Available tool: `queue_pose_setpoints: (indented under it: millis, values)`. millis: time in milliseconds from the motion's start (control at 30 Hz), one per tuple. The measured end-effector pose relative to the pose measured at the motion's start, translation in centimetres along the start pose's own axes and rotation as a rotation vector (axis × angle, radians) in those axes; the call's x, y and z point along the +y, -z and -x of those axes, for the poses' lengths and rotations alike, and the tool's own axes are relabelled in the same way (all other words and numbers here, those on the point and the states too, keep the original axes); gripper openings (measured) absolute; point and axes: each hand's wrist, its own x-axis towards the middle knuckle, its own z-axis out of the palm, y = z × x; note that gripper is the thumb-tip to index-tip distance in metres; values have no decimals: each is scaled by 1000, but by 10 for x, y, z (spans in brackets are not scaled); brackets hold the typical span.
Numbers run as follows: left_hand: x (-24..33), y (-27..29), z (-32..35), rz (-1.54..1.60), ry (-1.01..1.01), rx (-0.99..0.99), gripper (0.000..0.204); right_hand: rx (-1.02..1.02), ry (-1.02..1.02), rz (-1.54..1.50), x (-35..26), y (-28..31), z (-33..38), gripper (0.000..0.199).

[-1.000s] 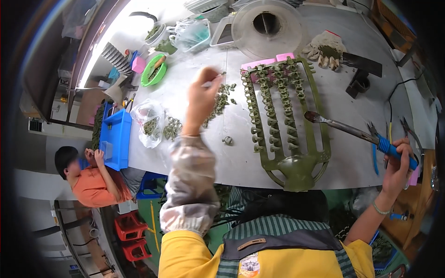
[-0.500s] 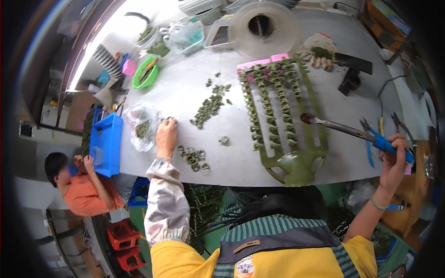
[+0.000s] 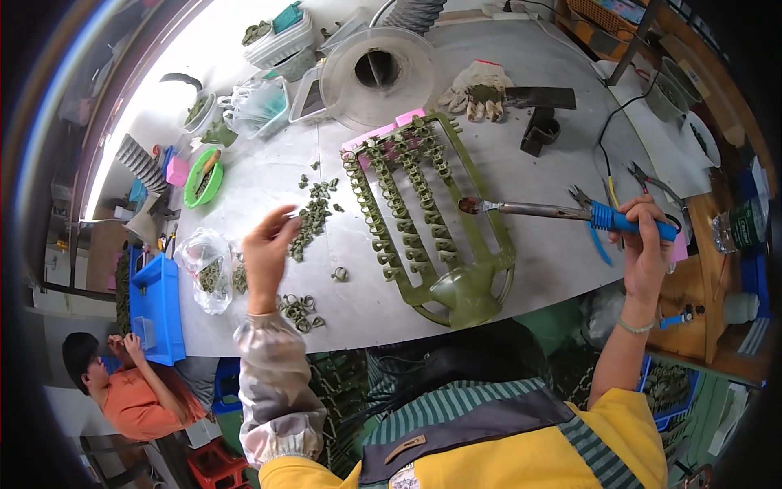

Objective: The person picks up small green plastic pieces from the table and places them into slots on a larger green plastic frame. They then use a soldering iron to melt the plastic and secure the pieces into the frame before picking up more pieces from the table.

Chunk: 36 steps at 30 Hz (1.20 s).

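My right hand (image 3: pixel 648 232), at the right edge of the table, grips the blue handle of a soldering iron (image 3: pixel 546 210). Its metal shaft points left, with the dark tip over a green frame (image 3: pixel 476 281). Rows of small green ring-like pieces (image 3: pixel 407 220) line that frame's bars, and a pink block (image 3: pixel 383 133) lies under its far end. My left hand (image 3: pixel 270 240) is raised beside a pile of small green pieces (image 3: pixel 314 216), thumb and forefinger apart. No piece shows in it. Nearer me lie several green rings (image 3: pixel 300 312) and a single ring (image 3: pixel 339 275).
Left of my hand lies a clear plastic bag (image 3: pixel 205 269) with green pieces. A green bowl (image 3: pixel 204 178), blue tray (image 3: pixel 163 306) and round clear hood (image 3: pixel 379 77) stand further out. Pliers (image 3: pixel 593 228) and a glove (image 3: pixel 481 88) lie rightward. At far left sits another person (image 3: pixel 147 399).
My left hand has lifted off the small heap beside the bag and moved toward the larger pile. The view has turned to the right. My right hand still holds the soldering iron.
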Motion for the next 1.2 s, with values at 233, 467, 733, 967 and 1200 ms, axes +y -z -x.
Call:
queue_pose_setpoints:
  millis: [233,467,733,967,1200]
  values:
    - [101,-132,14,-225,-572,-173,16,-59,7,-12,11,-7,-7,19]
    - [81,-173,-10,-391,-703,-139,16,-66,-30,-67,30,-14,-11,18]
    - [83,-182,-15,-482,-778,-162,14,-82,-64,-79,39,-23,-14,19]
    - [80,-169,-16,-532,-834,-180,21,-41,4,-33,27,-2,-9,17]
    - [20,-35,-54,-220,-224,-14,17,-21,-56,-6,24,28,-4,19]
